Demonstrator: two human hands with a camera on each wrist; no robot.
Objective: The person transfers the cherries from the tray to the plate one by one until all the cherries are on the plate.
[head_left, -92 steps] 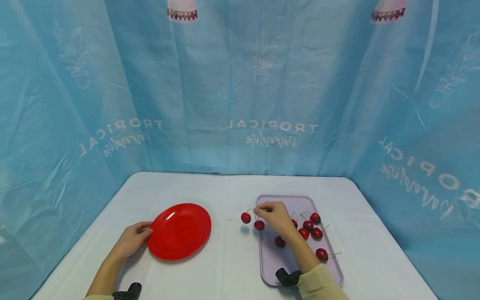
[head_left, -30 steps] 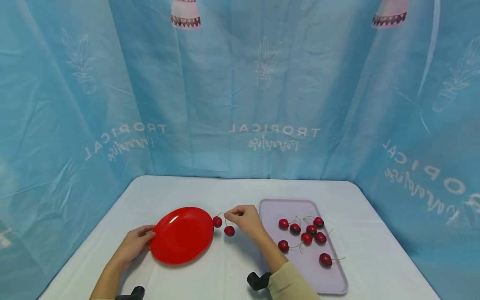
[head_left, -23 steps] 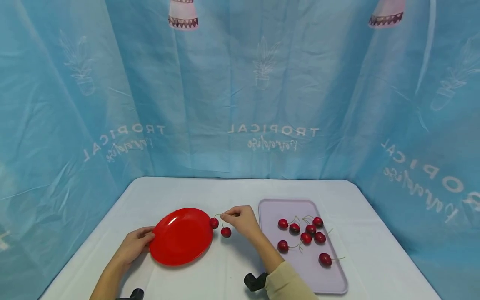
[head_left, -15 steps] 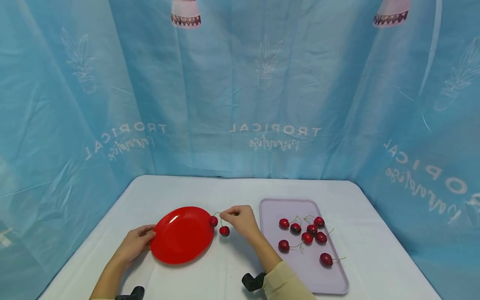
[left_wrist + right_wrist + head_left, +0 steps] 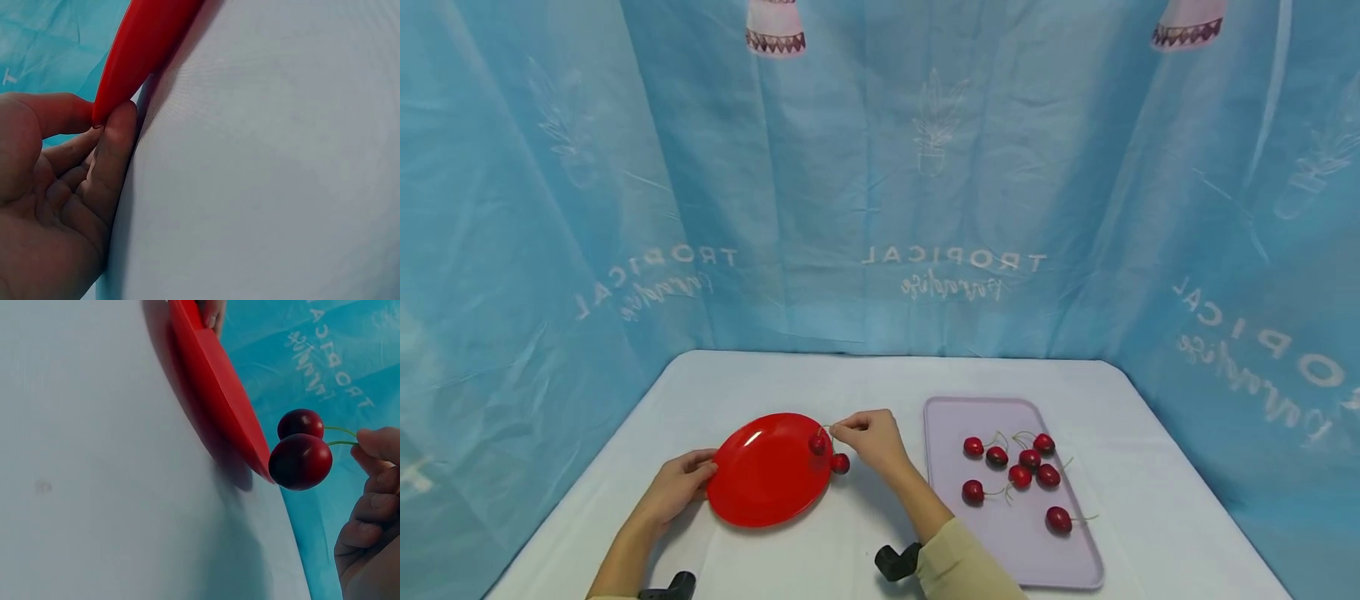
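My left hand (image 5: 679,485) pinches the near-left rim of a red plate (image 5: 767,475); in the left wrist view the thumb lies on one side of the rim (image 5: 134,56) and fingers on the other. Between thumb and fingertips my right hand (image 5: 874,442) pinches the green stems of a pair of dark red cherries (image 5: 300,461). In the head view one cherry (image 5: 817,444) hangs over the plate's right part and the other cherry (image 5: 840,463) hangs by its right rim. The right wrist view shows both apart from the fingers, dangling by their stems.
On the right of the white table (image 5: 865,533) lies a pale purple tray (image 5: 992,550) with several stemmed cherries (image 5: 1019,477) on it. A blue printed curtain (image 5: 880,183) hangs behind the table and along both sides.
My right hand has carried the cherry pair left from the tray to the plate's right edge, slowing over the last second. The left hand keeps its hold on the plate.
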